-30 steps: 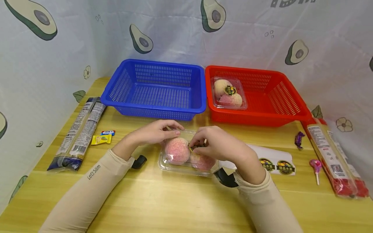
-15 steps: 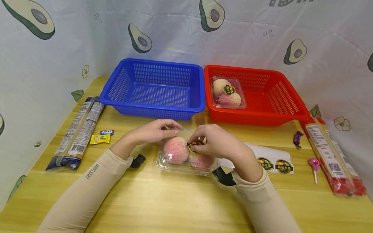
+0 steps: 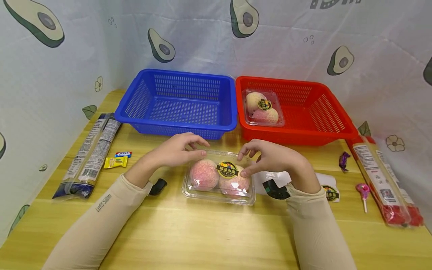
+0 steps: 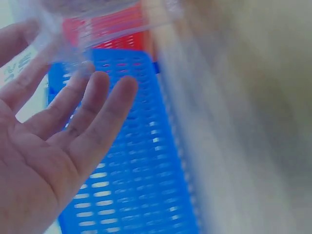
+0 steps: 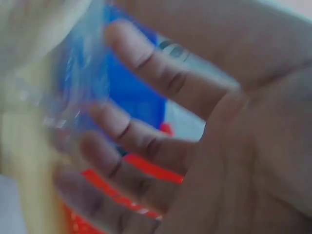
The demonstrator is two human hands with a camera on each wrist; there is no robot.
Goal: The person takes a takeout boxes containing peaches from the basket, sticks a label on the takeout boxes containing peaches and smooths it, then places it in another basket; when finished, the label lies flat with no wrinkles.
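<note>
In the head view a clear plastic clamshell box (image 3: pixel 216 200) lies on the table with two pink peaches (image 3: pixel 204 175) inside. A black and gold label sticker (image 3: pixel 227 170) sits on its lid, slightly tilted. My left hand (image 3: pixel 180 150), fingers relaxed, is at the box's upper left corner. On the other side, my right hand (image 3: pixel 271 159) has its fingers spread, its thumb tip over the lid beside the sticker. The left wrist view has the left hand (image 4: pixel 53 136) with fingers extended toward the clear plastic. Loosely bent fingers of the right hand (image 5: pixel 229 131) show in the right wrist view.
Behind stand a blue basket (image 3: pixel 177 125) and a red basket (image 3: pixel 300 133); the red one holds another labelled peach box (image 3: pixel 264 107). Right are a sticker sheet (image 3: pixel 325 180), purple candy (image 3: pixel 344 161), lollipop (image 3: pixel 363 190) and red packet (image 3: pixel 384 183). Left are small candies (image 3: pixel 116 162) and a long packet (image 3: pixel 89 153).
The right hand has let go of the sticker, opened its fingers and moved right. The sticker now lies on the lid in full view. The left hand has stayed nearly in place.
</note>
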